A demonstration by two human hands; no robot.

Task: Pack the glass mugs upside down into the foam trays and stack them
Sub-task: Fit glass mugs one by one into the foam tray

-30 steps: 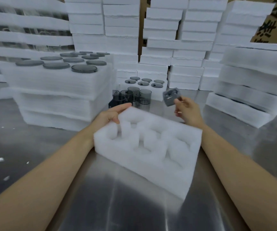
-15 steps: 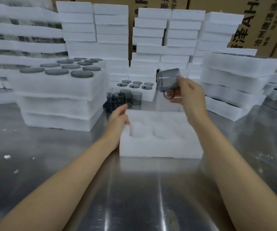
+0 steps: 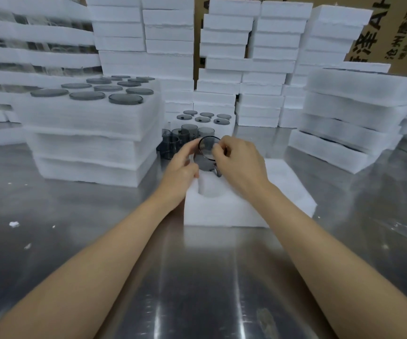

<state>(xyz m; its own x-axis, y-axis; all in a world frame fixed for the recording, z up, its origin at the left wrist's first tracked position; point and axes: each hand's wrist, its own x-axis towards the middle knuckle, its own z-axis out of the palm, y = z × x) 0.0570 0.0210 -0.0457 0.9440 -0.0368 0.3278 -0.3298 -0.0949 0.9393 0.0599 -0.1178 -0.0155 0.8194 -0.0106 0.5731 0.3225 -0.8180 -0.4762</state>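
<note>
Here both hands (image 3: 240, 165) clasp a smoky round glass mug (image 3: 206, 156), base up, over soft white foam tray (image 3: 224, 211)

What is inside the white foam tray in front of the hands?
White foam tray: one empty round pocket shows, a smoky glass mug held above it. Both hands cover the other pockets.

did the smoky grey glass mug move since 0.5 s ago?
Yes. The smoky grey glass mug has come down from above the white foam tray to its near-left pocket, both the left hand and right hand on it.
</note>
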